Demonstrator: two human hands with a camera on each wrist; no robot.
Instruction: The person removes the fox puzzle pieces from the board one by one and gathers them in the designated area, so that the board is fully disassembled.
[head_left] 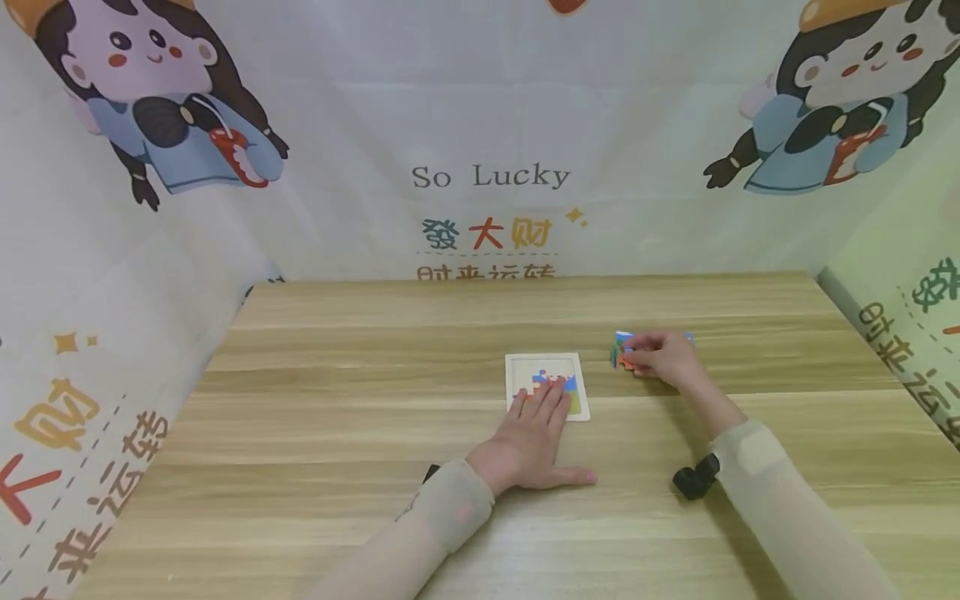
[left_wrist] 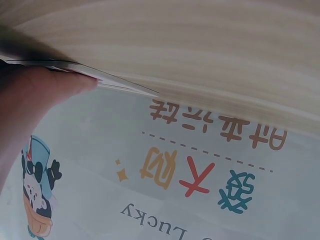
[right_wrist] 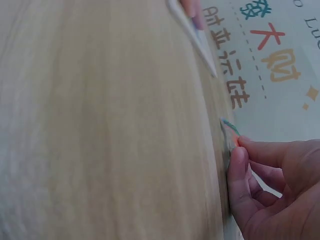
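Observation:
A small white puzzle board [head_left: 573,367] with a partly filled colourful picture lies mid-table. My left hand [head_left: 542,404] rests flat on it with straight fingers, thumb out on the table. In the left wrist view my left hand [left_wrist: 35,95] covers the board's edge [left_wrist: 125,84]. To the right sits a small heap of colourful puzzle pieces [head_left: 621,348]. My right hand [head_left: 639,357] is on that heap with curled fingers. In the right wrist view the right hand's thumb and fingers [right_wrist: 239,155] pinch a colourful piece [right_wrist: 231,131] at the table surface.
The wooden table [head_left: 375,417] is walled on three sides by a printed cartoon cloth [head_left: 487,175]. A black wrist camera [head_left: 696,478] hangs under my right forearm. The board's edge [right_wrist: 197,37] shows far off in the right wrist view.

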